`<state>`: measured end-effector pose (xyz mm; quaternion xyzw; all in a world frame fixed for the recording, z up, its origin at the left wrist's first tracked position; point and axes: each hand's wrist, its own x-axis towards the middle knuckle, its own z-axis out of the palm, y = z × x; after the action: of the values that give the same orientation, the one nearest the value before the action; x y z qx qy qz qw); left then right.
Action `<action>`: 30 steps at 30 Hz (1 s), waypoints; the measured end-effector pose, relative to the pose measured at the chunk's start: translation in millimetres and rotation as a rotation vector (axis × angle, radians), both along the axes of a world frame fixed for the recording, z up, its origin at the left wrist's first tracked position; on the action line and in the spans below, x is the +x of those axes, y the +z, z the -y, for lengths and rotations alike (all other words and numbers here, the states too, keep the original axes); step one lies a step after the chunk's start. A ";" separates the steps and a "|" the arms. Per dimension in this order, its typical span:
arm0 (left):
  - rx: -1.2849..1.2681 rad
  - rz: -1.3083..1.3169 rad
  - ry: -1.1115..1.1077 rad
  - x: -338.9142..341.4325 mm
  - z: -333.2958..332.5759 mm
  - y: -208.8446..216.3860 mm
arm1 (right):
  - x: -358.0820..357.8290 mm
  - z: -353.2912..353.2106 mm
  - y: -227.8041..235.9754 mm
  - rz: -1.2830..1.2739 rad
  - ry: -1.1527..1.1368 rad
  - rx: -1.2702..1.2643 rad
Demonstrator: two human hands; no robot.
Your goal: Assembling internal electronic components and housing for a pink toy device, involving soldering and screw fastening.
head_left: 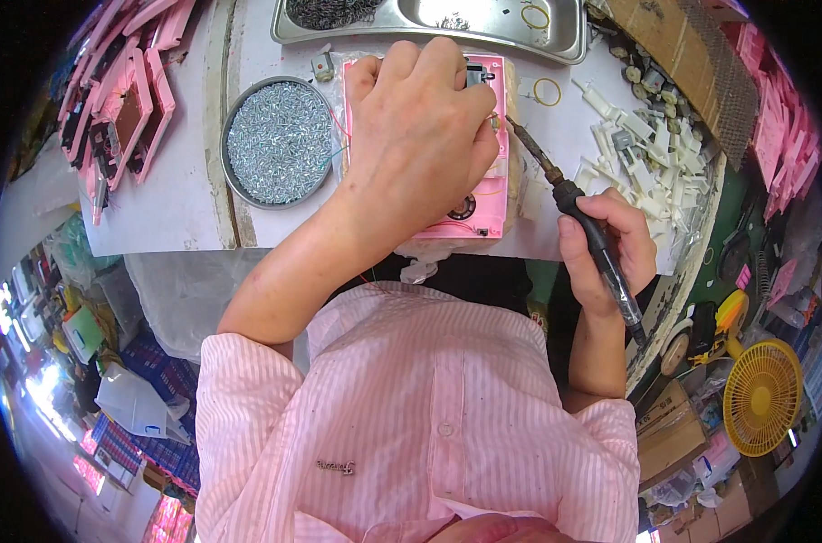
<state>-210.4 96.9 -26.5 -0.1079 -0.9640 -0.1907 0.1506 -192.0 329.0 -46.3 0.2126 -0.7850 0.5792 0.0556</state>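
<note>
Pink plastic is showing around the person's left hand (420, 127): from the head view I'm looking down at a shallow pink case (495, 204), which is lying on a pale pad (514, 172) on the worktable (185, 217). That hand is curling over the case, its back hiding whatever the fingers are doing, so I can't tell whether they're pinching anything. Well apart from it, to the right of the case and nearer the person, the right hand (624, 244) is closing around the handle of a soldering iron (587, 213), whose tip is pointing at the case's right edge, very near the left thumb. That closeness is what's worrying me: a small slip of the right wrist could burn the thumb or melt the pink rim. Thin red wire (339, 125) is trailing from the case's left side, and a snagging forearm could tug it loose. Left of the case, a round dish (224, 149) is brimming with tiny metal pieces (280, 140); a knock from the left arm would likely scatter them. Right of the case, white plastic parts (646, 136) are lying heaped, and brushing them with the hot shaft could scorch them.
</note>
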 end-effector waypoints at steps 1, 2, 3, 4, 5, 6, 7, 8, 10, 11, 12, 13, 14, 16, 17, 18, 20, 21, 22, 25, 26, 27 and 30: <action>0.002 0.000 0.001 0.0 -0.1 0.1 | 0.1 -0.4 0.0 0.001 0.001 0.006; 0.000 0.002 0.002 0.0 0.0 0.1 | 0.4 -1.2 -0.2 0.003 0.002 0.012; -0.001 0.003 0.003 -0.2 0.2 0.0 | 0.6 -1.6 -0.3 0.004 0.003 0.018; -0.003 0.004 0.004 -0.3 0.1 0.1 | 0.5 -1.3 -0.4 0.000 0.003 0.015; -0.002 0.003 0.005 -0.3 -0.1 0.4 | 0.3 -0.7 -0.6 -0.005 0.004 0.011; -0.001 0.002 0.005 -0.2 -0.4 0.7 | 0.1 -0.4 -0.5 -0.009 0.004 0.007; -0.001 0.001 0.006 -0.1 -0.4 0.6 | 0.1 -0.6 -0.6 -0.008 0.004 0.008; 0.000 -0.002 0.005 0.0 -0.3 0.2 | 0.0 -0.9 -0.4 -0.008 0.005 0.009; 0.003 -0.008 0.002 -0.1 -0.1 -0.8 | -0.2 -0.9 -0.9 -0.014 0.007 0.006; 0.015 -0.011 0.001 -0.1 0.0 -0.9 | -0.7 -0.6 -1.8 -0.022 0.008 0.002; 0.026 -0.014 -0.001 -0.1 0.3 -0.9 | -0.9 -0.5 -2.3 -0.029 0.009 -0.002; 0.039 -0.016 -0.001 0.1 1.0 -1.0 | 0.1 -2.2 -0.9 -0.003 0.032 0.023; 0.042 0.000 -0.006 0.5 2.1 -0.1 | 2.2 -5.5 1.8 0.023 0.056 0.048; 0.050 0.031 -0.019 1.5 4.3 3.3 | 2.3 -6.2 2.0 0.024 0.055 0.049; 0.055 0.034 -0.024 1.6 5.0 3.9 | 0.4 -3.8 -0.3 -0.001 0.032 0.026; 0.060 0.037 -0.029 1.7 5.7 4.4 | -0.6 -2.7 -1.6 -0.026 0.008 0.003; 0.070 0.042 -0.032 2.5 7.0 3.5 | -0.1 -3.4 -1.0 -0.026 0.011 0.002; 0.075 0.045 -0.031 2.6 7.5 1.8 | 0.4 -3.7 -0.7 -0.026 0.013 0.002; 0.081 0.049 -0.031 2.4 7.5 0.9 | 0.9 -4.1 -0.4 -0.021 0.014 0.000; 0.094 0.066 -0.040 3.0 9.1 1.8 | 2.3 -4.9 0.7 -0.015 0.020 -0.001; 0.097 0.066 -0.043 3.1 9.7 2.0 | 2.6 -5.1 1.3 -0.017 0.022 0.000; 0.102 0.066 -0.045 3.0 10.3 2.1 | 2.9 -5.2 1.6 -0.019 0.024 0.001; 0.102 0.065 -0.045 3.0 10.6 2.1 | 4.0 -5.2 1.6 -0.030 0.030 0.002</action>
<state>-207.4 86.3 -24.4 -0.1155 -0.9547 -0.2466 0.1202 -188.0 334.1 -44.6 0.2330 -0.7815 0.5758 0.0587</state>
